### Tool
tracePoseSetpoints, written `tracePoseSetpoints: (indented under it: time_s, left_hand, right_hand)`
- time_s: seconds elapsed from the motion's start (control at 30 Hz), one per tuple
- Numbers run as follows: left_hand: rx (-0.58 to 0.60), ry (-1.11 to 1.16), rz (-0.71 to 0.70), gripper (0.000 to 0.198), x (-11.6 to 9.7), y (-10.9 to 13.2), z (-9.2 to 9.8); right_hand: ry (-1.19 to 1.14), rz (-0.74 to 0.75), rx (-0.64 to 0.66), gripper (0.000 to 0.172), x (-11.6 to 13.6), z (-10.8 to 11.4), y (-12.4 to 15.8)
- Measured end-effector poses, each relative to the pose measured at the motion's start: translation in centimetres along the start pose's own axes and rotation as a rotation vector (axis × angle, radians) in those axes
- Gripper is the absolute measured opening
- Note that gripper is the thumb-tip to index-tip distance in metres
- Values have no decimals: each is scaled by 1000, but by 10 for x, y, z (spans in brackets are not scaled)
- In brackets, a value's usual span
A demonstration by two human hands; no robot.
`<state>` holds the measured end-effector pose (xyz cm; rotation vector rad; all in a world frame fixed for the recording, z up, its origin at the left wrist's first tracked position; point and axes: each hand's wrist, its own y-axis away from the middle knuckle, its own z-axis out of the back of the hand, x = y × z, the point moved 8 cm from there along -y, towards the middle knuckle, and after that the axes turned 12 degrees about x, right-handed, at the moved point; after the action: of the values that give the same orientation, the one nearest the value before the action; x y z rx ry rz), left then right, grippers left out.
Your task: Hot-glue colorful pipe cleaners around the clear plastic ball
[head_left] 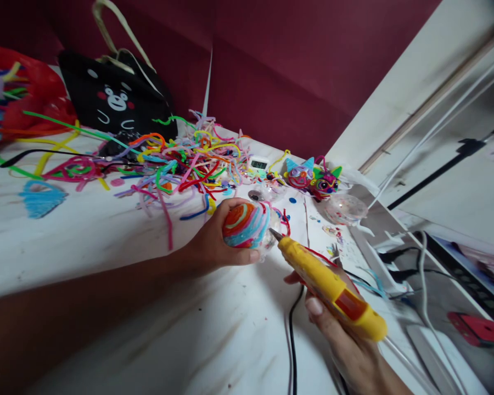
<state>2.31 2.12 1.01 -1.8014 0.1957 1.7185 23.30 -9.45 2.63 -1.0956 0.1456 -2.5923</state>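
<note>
My left hand is wrapped round a clear plastic ball partly covered in coiled orange, pink, white and light-blue pipe cleaners. In my right hand is a yellow hot glue gun, its dark metal nozzle pointing at the ball's bare clear side. Nozzle and ball are very close; whether they touch I cannot tell. A red pipe cleaner trails behind the ball. The glue gun's trigger is hidden by my fingers.
A heap of pipe cleaners spreads behind the ball, with a small digital timer beside it. Two decorated cat-eared balls and a clear plastic shell sit back right. A black bag stands back left. A black cable crosses the table.
</note>
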Motion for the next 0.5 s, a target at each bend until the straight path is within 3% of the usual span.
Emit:
tracePoseSetpoints:
  time_s: [0.33, 0.5]
  left_hand:
    - [-8, 13, 10, 79, 1, 0, 0]
    - [7, -4, 8, 79, -1, -1, 0]
  right_hand:
    - [69, 29, 129, 34, 3, -6, 1]
    - [57, 51, 106, 32, 0, -6, 4]
